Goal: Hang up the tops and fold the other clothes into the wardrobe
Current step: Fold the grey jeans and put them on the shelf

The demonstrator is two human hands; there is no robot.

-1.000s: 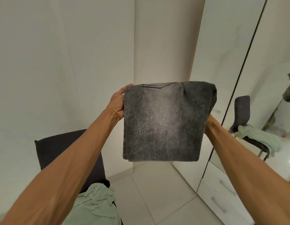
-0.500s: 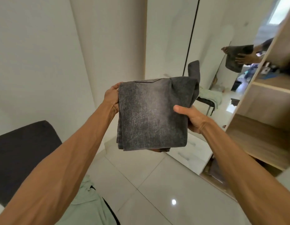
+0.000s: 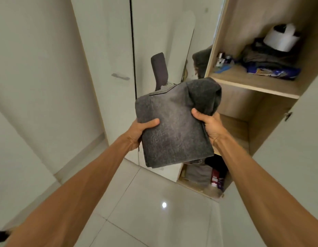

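Observation:
A folded pair of dark grey jeans (image 3: 174, 125) is held flat in front of me, above the floor and just left of the open wardrobe (image 3: 272, 107). My left hand (image 3: 138, 130) grips its left edge, thumb on top. My right hand (image 3: 209, 124) grips the right edge, thumb on top, fingers hidden underneath. The wardrobe's middle shelf (image 3: 233, 129), bare light wood, lies directly behind my right hand.
The upper shelf (image 3: 252, 82) carries dark clothes, a white roll, small bottles and a blue packet. The bottom compartment (image 3: 204, 175) holds grey fabric and a red item. A mirrored door (image 3: 160, 41) reflecting a dark chair stands to the left. The floor is glossy white tile (image 3: 154, 211).
The view has swung right toward the open wardrobe. The jeans have tilted from hanging upright to lying flat, and my left hand has shifted from the top corner to the left edge.

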